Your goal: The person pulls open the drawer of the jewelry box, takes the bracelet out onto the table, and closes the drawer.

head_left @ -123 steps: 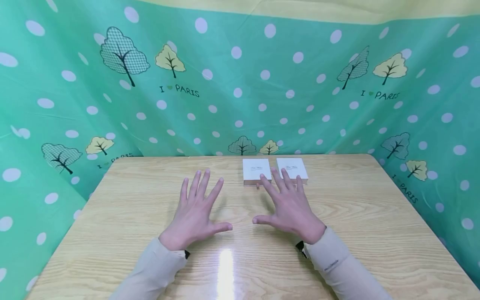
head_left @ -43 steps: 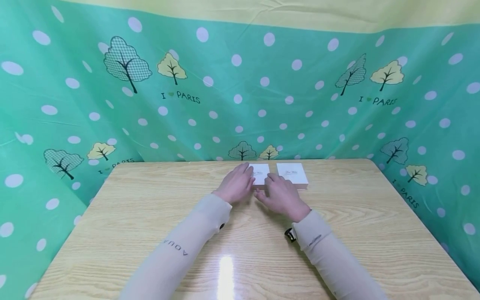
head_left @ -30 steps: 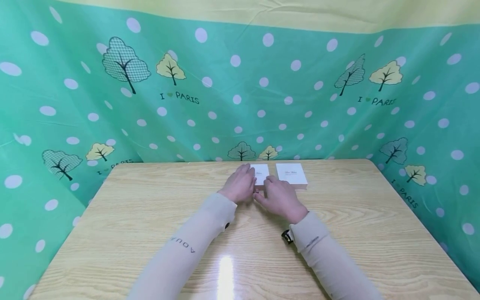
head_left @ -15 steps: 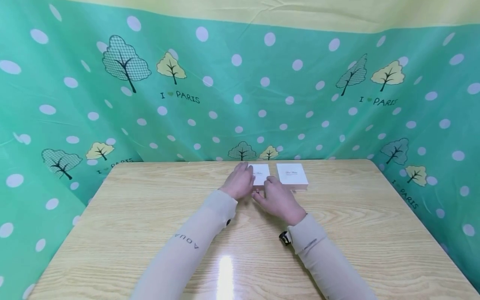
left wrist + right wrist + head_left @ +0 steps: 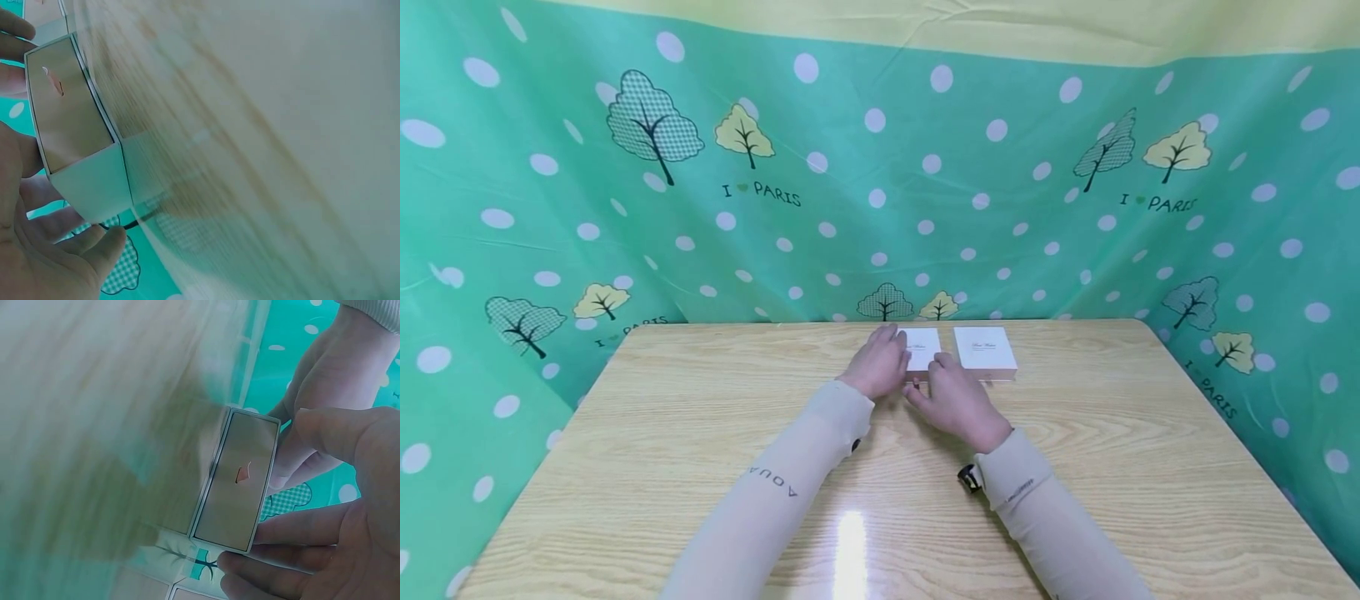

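Observation:
A small white box (image 5: 922,348) with printed lettering and a pinkish-brown drawer front (image 5: 72,115) sits at the table's far side. A short ribbon tab (image 5: 242,473) sticks out of the front. My left hand (image 5: 877,363) holds this box from the left, its fingers along that side and its thumb near the top edge, as the left wrist view shows. My right hand (image 5: 958,400) is at the box's right front corner. Its fairly straight fingers (image 5: 300,528) lie by the right side, and its thumb is in front of the drawer.
A second, matching white box (image 5: 985,348) stands close by on the right. Both boxes are near the back edge of the wooden table (image 5: 715,467). Behind hangs a green dotted curtain (image 5: 880,167), reaching round to both sides.
From spread above the table, both hands moved forward to the left box and came to either side of it. Over the last half second they have hardly moved, and both boxes stay in place.

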Tool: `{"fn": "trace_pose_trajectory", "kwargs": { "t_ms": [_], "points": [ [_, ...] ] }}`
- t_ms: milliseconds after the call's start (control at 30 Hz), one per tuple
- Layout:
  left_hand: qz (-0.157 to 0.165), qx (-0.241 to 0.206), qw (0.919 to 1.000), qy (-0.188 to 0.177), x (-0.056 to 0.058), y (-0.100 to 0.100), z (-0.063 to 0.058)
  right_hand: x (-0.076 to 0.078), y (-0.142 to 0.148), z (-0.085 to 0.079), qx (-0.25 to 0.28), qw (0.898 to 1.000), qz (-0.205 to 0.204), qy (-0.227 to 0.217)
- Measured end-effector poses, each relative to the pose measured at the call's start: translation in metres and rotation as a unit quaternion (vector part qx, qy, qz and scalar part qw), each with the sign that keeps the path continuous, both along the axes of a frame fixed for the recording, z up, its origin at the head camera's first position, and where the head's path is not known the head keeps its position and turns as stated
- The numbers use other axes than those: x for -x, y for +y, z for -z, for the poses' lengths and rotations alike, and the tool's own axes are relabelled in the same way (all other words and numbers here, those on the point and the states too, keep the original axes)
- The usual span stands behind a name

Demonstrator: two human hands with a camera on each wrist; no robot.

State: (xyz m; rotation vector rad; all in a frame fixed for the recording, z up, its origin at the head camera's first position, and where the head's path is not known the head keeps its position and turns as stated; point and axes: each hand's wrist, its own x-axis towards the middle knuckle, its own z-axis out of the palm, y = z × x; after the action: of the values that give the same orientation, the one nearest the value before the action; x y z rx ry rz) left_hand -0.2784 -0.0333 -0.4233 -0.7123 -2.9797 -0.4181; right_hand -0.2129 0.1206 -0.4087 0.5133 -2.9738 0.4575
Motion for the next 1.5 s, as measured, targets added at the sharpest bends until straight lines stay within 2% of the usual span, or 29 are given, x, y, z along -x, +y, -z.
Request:
{"fn": "trace_pose_trajectory", "kwargs": {
  "t_ms": [300,633,1233,1500],
  "points": [
    [-0.002,-0.010,0.9999,-0.004,-0.001,-0.002,-0.001,-0.001,0.000,-0.001,0.006,1.000,-0.002,-0.002],
    [-0.013,-0.021,0.9993,-0.030,-0.004,-0.007,-0.005,0.000,-0.002,0.002,0.004,1.000,-0.012,0.000],
    [-0.020,-0.017,0.9992,-0.029,-0.009,-0.020,-0.004,-0.003,-0.008,0.000,0.015,0.999,-0.030,-0.015],
    [-0.035,-0.018,0.9987,-0.033,-0.012,-0.026,-0.006,-0.003,-0.010,0.002,0.009,0.999,-0.044,-0.024]
  ]
}}
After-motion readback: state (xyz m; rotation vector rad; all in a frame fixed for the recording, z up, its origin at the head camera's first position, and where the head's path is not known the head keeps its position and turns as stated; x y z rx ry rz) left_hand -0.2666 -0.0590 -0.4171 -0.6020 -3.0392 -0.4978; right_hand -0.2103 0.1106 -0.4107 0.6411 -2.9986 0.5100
